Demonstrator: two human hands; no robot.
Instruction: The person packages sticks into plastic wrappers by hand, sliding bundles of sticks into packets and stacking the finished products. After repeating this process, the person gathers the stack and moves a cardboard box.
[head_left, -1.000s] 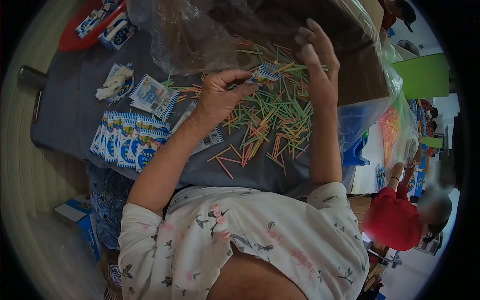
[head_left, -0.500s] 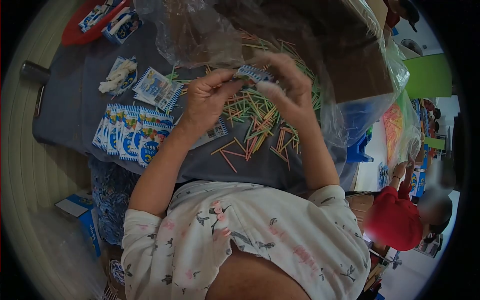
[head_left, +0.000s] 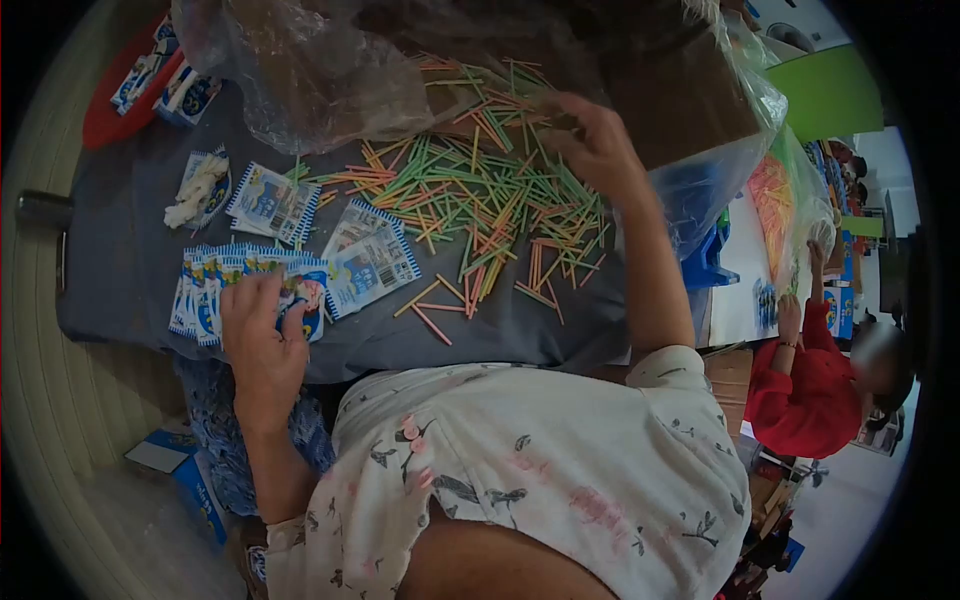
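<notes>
My left hand (head_left: pixel 262 325) rests on the right end of an overlapping row of blue and white packets (head_left: pixel 207 290), its fingers bent over the last packet. My right hand (head_left: pixel 592 145) hangs over the far right part of a pile of thin pink, green and yellow sticks (head_left: pixel 480 190), fingers apart and slightly curled; nothing shows in it. Between the hands, two packets (head_left: pixel 372 265) overlap on the grey cloth. Another packet (head_left: pixel 272 203) lies behind the row, and a whitish crumpled piece (head_left: pixel 200 190) sits on a packet at the left.
Clear plastic (head_left: pixel 310 80) and an open cardboard box (head_left: pixel 680 90) stand at the back. A red basket (head_left: pixel 120 110) with packets is at the back left. Past the table's right side, a person in red (head_left: pixel 805 400) works at a white table (head_left: pixel 735 270).
My left hand has moved down and left from the small packet both hands held to the packet row. My right hand has let go and moved away over the sticks. The view has shifted.
</notes>
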